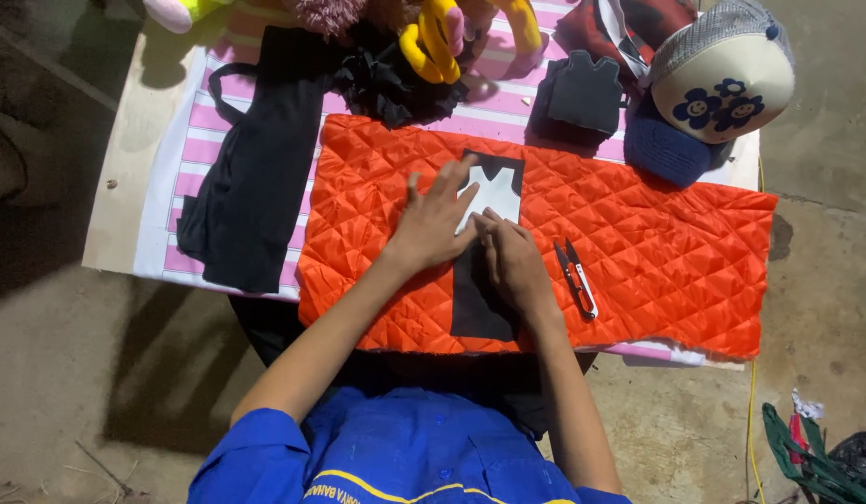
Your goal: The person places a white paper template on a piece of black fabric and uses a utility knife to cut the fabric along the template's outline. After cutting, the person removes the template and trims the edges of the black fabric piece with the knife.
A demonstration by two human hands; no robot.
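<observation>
An orange quilted fabric (657,252) lies spread across a low table. On it rests a black cut fabric piece (478,313) with a small white piece (496,191) on top near its upper end. My left hand (435,219) lies flat with fingers spread, pressing on the black piece and the white piece's edge. My right hand (512,261) rests on the black piece just right of it, fingers curled, fingertips at the white piece's lower edge. Small thread snips (576,278) lie on the orange fabric right of my right hand.
A long black garment (256,177) lies at the left on a pink-striped cloth (195,140). A small black vest piece (587,91), a blue knit item (666,149), a cap with blue flowers (727,79), and plush toys (442,37) crowd the far edge. Concrete floor surrounds the table.
</observation>
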